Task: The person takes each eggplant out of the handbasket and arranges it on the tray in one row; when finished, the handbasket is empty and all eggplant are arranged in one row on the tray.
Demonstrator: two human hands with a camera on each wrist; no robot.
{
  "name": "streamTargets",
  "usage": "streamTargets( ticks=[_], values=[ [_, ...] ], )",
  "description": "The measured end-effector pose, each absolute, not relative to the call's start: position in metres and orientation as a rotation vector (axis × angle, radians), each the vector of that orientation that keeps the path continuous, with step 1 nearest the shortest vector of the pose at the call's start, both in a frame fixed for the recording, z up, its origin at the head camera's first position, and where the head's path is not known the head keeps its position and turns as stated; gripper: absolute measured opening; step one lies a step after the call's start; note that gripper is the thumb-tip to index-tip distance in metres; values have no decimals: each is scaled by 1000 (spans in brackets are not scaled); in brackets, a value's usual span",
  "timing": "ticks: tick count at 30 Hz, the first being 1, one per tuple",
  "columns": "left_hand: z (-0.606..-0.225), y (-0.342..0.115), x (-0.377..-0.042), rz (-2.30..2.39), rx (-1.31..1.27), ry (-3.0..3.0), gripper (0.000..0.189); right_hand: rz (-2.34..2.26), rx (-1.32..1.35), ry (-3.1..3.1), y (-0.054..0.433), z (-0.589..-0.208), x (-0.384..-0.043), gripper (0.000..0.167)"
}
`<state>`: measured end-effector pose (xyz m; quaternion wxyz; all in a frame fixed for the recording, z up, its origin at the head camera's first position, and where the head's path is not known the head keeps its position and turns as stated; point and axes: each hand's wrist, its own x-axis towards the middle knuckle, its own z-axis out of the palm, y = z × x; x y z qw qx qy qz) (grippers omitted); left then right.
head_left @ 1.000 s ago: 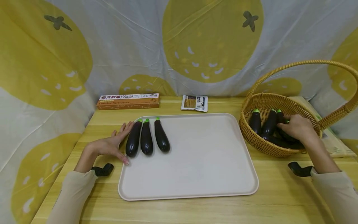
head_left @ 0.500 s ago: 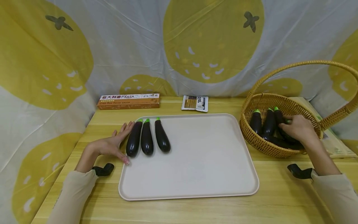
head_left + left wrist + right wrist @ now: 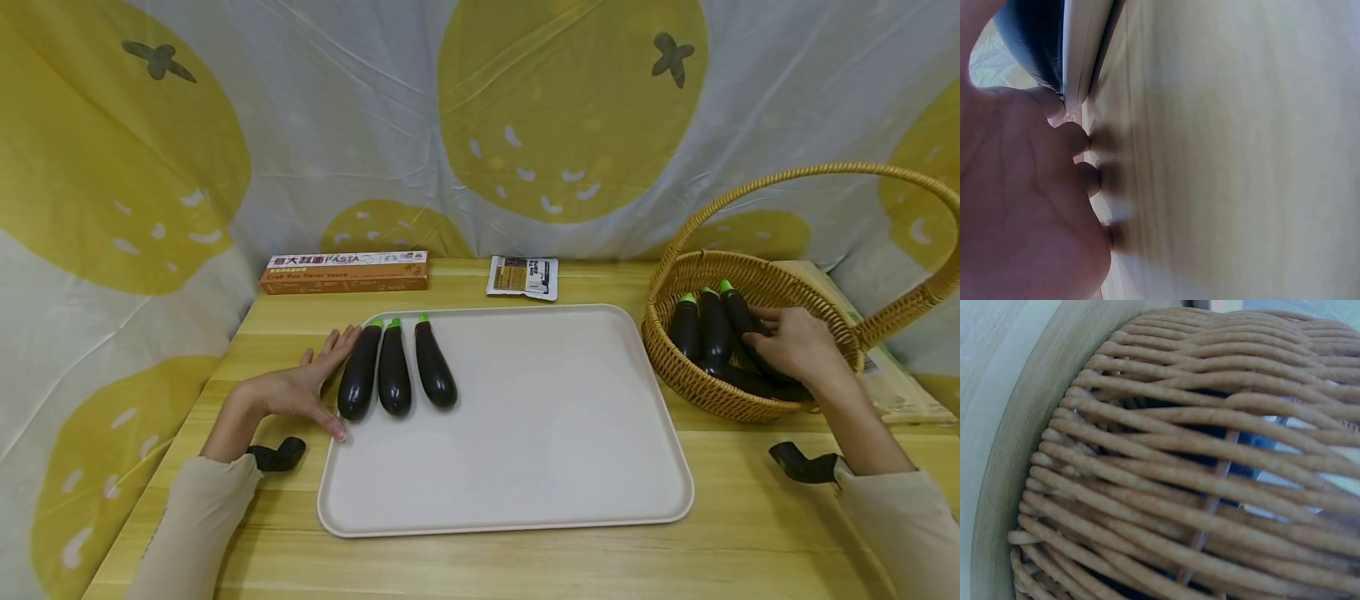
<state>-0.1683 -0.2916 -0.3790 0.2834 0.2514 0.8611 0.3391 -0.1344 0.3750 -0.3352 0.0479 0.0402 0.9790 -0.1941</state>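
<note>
In the head view, three dark eggplants with green stem ends lie side by side on the left part of a pale tray (image 3: 540, 417). My left hand (image 3: 303, 387) rests spread at the tray's left edge, fingers beside the outermost eggplant (image 3: 358, 375). In the left wrist view its palm (image 3: 1016, 187) stands over the wood with fingertips down. My right hand (image 3: 798, 346) reaches into a wicker basket (image 3: 723, 408) and grips an eggplant (image 3: 738, 312), partly hidden by the fingers. Several more eggplants lie in the basket. The right wrist view shows only basket weave (image 3: 1179, 462), not the hand.
A pasta box (image 3: 345, 273) and a small sachet (image 3: 522, 277) lie behind the tray. The basket's tall handle (image 3: 810, 169) arches above the right hand. A flat package (image 3: 892, 383) lies under and behind the basket. A patterned cloth (image 3: 360, 125) hangs behind the table.
The right hand has drawn its eggplant slightly up and left inside the basket, and the eggplant beside it has shifted left too. The left hand and tray have not moved.
</note>
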Motion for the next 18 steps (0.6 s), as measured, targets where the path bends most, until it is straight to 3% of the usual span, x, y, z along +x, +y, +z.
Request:
streamTargets(
  ticks=[18],
  values=[
    [-378,-291,-168,887,664,2315,153,-694,90,2913,376,-328,-135,59]
  ],
)
